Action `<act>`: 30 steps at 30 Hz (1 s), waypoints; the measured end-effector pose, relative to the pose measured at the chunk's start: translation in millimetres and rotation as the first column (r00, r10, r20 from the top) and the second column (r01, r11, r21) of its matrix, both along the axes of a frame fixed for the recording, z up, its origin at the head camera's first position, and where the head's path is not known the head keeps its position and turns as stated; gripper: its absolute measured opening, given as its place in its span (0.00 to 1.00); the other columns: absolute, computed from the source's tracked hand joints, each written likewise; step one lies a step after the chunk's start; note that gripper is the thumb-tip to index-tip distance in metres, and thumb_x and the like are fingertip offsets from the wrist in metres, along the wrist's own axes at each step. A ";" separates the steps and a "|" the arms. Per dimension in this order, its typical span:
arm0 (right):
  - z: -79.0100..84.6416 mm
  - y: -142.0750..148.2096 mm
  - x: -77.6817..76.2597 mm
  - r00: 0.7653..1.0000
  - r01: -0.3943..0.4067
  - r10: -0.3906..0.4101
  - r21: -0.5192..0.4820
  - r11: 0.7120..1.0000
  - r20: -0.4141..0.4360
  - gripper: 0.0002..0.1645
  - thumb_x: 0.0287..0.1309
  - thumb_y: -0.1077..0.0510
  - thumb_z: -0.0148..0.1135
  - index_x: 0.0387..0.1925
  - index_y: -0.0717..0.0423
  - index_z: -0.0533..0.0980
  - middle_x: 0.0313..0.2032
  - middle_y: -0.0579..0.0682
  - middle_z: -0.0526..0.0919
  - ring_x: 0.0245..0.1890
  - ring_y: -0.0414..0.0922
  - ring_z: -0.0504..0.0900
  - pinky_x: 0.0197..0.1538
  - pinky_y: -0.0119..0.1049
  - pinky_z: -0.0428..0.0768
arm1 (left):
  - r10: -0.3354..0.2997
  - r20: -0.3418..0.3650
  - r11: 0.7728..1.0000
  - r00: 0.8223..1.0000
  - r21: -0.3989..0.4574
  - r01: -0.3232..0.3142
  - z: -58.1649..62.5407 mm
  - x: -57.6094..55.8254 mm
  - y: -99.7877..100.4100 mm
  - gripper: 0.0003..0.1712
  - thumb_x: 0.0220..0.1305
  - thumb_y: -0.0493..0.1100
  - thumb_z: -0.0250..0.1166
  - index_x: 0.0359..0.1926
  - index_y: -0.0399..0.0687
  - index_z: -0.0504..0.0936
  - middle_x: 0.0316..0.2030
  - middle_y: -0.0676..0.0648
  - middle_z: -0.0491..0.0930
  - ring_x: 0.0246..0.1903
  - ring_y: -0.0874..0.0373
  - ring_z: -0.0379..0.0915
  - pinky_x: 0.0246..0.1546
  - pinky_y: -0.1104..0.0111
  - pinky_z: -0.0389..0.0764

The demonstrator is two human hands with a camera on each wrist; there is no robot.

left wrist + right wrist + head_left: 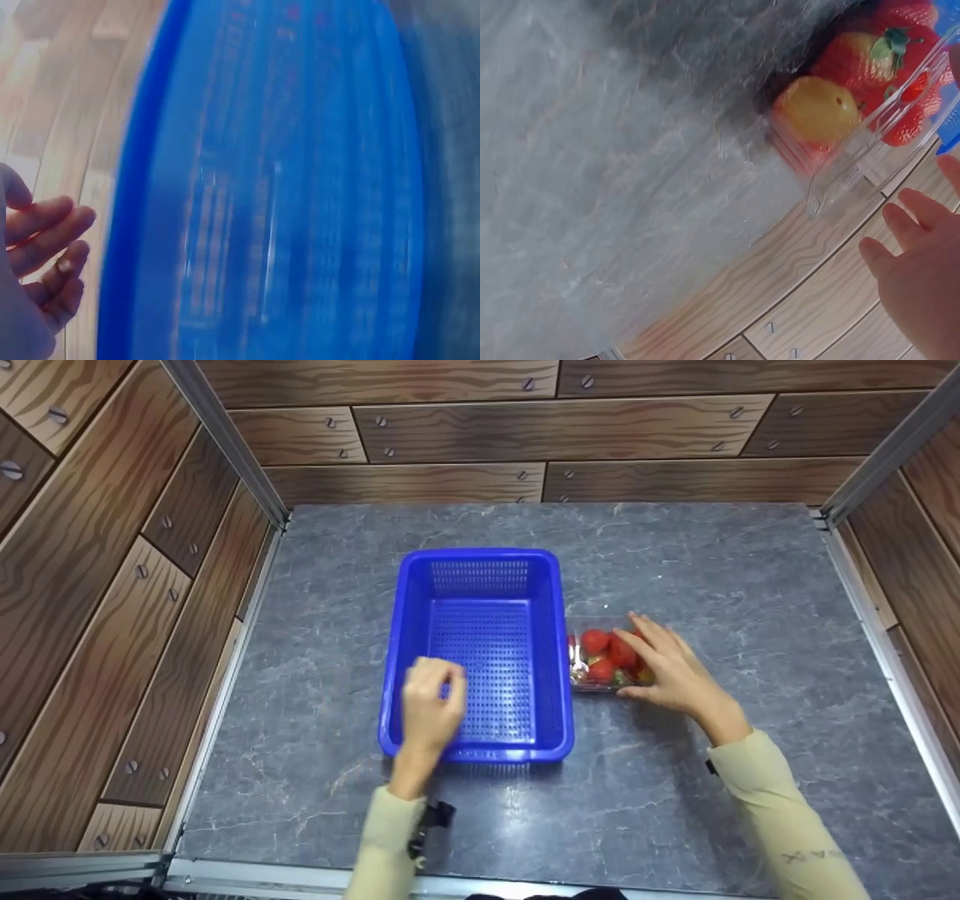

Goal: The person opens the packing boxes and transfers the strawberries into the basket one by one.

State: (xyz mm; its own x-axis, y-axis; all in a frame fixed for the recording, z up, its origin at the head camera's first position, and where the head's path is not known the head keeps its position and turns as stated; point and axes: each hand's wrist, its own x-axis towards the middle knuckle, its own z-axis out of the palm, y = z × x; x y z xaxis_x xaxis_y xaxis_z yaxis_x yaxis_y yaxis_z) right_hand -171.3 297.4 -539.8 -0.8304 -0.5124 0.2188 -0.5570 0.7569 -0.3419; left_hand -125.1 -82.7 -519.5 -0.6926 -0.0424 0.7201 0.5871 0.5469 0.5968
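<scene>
A blue plastic basket [559,660] with perforated walls and floor stands on the grey surface. Over its near left part is my left hand [433,705], its fingers loosely curled and nothing in them; the left wrist view shows the basket blurred beside these fingers. Against the basket's right side sits a clear plastic box [596,688] with several red strawberries [595,641]. A yellowish fruit [817,109] also lies in the box in the right wrist view. My right hand [675,675] reaches over the box's right end, fingers spread; whether the fingertips touch it, I cannot tell.
Wood-patterned panels [562,431] wall in the grey marbled tabletop [322,660] at the back and sides. Metal strips run along its edges, with a rail [262,874] at the front.
</scene>
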 end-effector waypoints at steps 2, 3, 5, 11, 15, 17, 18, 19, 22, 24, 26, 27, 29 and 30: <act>1.8 0.4 -3.9 1.000 -0.003 0.003 0.024 1.000 0.016 0.60 0.37 0.47 0.82 0.72 0.57 0.63 0.72 0.66 0.56 0.71 0.65 0.56 0.68 0.66 0.51 | -0.070 0.034 0.997 0.997 0.040 0.068 0.1 4.9 18.0 0.08 0.56 0.27 0.62 0.24 0.41 0.79 0.23 0.48 0.78 0.27 0.54 0.73 0.36 0.64 0.75; 2.6 0.4 -5.7 1.000 -0.005 0.004 0.034 0.999 0.023 0.61 0.37 0.46 0.82 0.72 0.57 0.62 0.73 0.66 0.56 0.71 0.66 0.55 0.68 0.66 0.51 | -0.104 0.051 0.993 0.993 0.061 0.101 0.1 7.6 26.0 0.08 0.56 0.27 0.62 0.24 0.41 0.80 0.24 0.48 0.79 0.28 0.55 0.74 0.35 0.66 0.77; 3.3 0.5 -9.2 0.999 -0.007 0.005 0.048 0.999 0.035 0.63 0.36 0.45 0.83 0.72 0.57 0.61 0.73 0.66 0.55 0.72 0.66 0.55 0.68 0.66 0.50 | -0.172 0.080 0.981 0.982 0.109 0.163 0.6 12.9 40.5 0.08 0.57 0.26 0.62 0.27 0.39 0.81 0.26 0.47 0.81 0.29 0.55 0.76 0.35 0.68 0.79; 3.2 -0.5 -17.4 0.997 -0.011 0.005 0.073 0.997 0.082 0.68 0.33 0.43 0.83 0.74 0.56 0.59 0.74 0.66 0.52 0.72 0.66 0.52 0.69 0.65 0.47 | -0.354 0.188 0.901 0.916 0.330 0.281 7.4 29.1 77.6 0.12 0.62 0.25 0.59 0.46 0.34 0.82 0.39 0.42 0.84 0.38 0.48 0.81 0.43 0.63 0.81; 2.3 -0.2 -21.2 0.995 -0.008 0.000 0.084 0.996 0.096 0.69 0.31 0.41 0.83 0.74 0.56 0.58 0.74 0.67 0.51 0.73 0.67 0.51 0.70 0.65 0.45 | -0.520 0.236 0.789 0.821 0.501 0.356 15.7 41.4 104.5 0.21 0.63 0.25 0.56 0.58 0.31 0.74 0.51 0.37 0.80 0.49 0.42 0.79 0.52 0.58 0.79; 1.9 0.2 -22.6 0.995 -0.005 -0.003 0.087 0.996 0.100 0.70 0.31 0.39 0.83 0.74 0.56 0.58 0.74 0.67 0.50 0.73 0.68 0.50 0.70 0.65 0.44 | -0.602 0.243 0.730 0.761 0.554 0.400 18.5 47.0 118.6 0.26 0.64 0.26 0.55 0.64 0.30 0.68 0.56 0.37 0.76 0.54 0.42 0.76 0.55 0.57 0.76; 1.4 0.5 -23.4 0.995 -0.005 -0.004 0.087 0.996 0.100 0.70 0.31 0.39 0.82 0.74 0.56 0.58 0.74 0.67 0.50 0.73 0.68 0.50 0.70 0.65 0.44 | -0.633 0.253 0.709 0.732 0.570 0.416 19.2 49.7 125.4 0.28 0.65 0.27 0.54 0.66 0.32 0.65 0.59 0.38 0.74 0.57 0.44 0.74 0.57 0.58 0.75; 0.8 0.9 -24.1 0.995 -0.006 -0.003 0.089 0.996 0.099 0.70 0.32 0.38 0.82 0.74 0.56 0.58 0.74 0.67 0.50 0.73 0.68 0.49 0.70 0.65 0.44 | -0.662 0.261 0.688 0.703 0.584 0.431 19.2 52.0 132.1 0.30 0.65 0.28 0.54 0.69 0.33 0.63 0.62 0.39 0.72 0.60 0.45 0.72 0.59 0.58 0.74; -0.1 1.6 -25.7 0.994 -0.010 0.000 0.095 0.995 0.110 0.69 0.35 0.36 0.79 0.75 0.55 0.56 0.74 0.67 0.49 0.73 0.68 0.48 0.70 0.66 0.43 | -0.723 0.288 0.641 0.628 0.619 0.454 15.3 58.5 150.7 0.36 0.66 0.31 0.54 0.74 0.39 0.56 0.69 0.42 0.65 0.66 0.47 0.65 0.64 0.59 0.68; -0.7 2.0 -26.5 0.993 -0.017 0.005 0.101 0.995 0.115 0.68 0.36 0.35 0.78 0.75 0.56 0.56 0.74 0.68 0.49 0.73 0.68 0.48 0.69 0.66 0.43 | -0.743 0.324 0.622 0.585 0.656 0.427 10.1 63.0 161.9 0.37 0.66 0.34 0.55 0.75 0.42 0.54 0.71 0.43 0.62 0.68 0.50 0.62 0.65 0.61 0.65; -1.1 1.8 -27.5 0.991 -0.023 0.008 0.111 0.994 0.130 0.68 0.36 0.36 0.78 0.75 0.56 0.56 0.74 0.67 0.49 0.73 0.68 0.48 0.70 0.66 0.42 | -0.758 0.350 0.604 0.551 0.695 0.389 1.8 67.0 172.4 0.37 0.66 0.34 0.55 0.74 0.42 0.55 0.71 0.42 0.62 0.68 0.51 0.62 0.66 0.61 0.65; -1.4 1.6 -28.0 0.991 -0.025 0.009 0.115 0.993 0.137 0.68 0.36 0.36 0.78 0.75 0.56 0.56 0.74 0.67 0.49 0.73 0.68 0.48 0.70 0.66 0.42 | -0.758 0.368 0.601 0.539 0.715 0.357 -3.1 69.1 177.2 0.35 0.65 0.34 0.55 0.73 0.41 0.58 0.69 0.42 0.64 0.67 0.53 0.63 0.64 0.62 0.66; -2.1 1.2 -28.9 0.989 -0.030 0.012 0.119 0.992 0.147 0.69 0.35 0.36 0.79 0.75 0.56 0.56 0.74 0.67 0.50 0.73 0.68 0.48 0.70 0.66 0.41 | -0.758 0.396 0.586 0.519 0.763 0.274 -14.9 72.2 186.1 0.31 0.65 0.34 0.54 0.69 0.36 0.62 0.65 0.39 0.69 0.61 0.55 0.69 0.62 0.61 0.70; -2.3 1.1 -29.4 0.988 -0.031 0.012 0.122 0.992 0.153 0.69 0.35 0.36 0.79 0.75 0.56 0.56 0.74 0.67 0.50 0.73 0.67 0.48 0.70 0.66 0.41 | -0.756 0.407 0.577 0.513 0.784 0.228 -21.9 72.8 190.4 0.29 0.64 0.33 0.54 0.67 0.33 0.65 0.62 0.37 0.72 0.59 0.52 0.72 0.60 0.59 0.72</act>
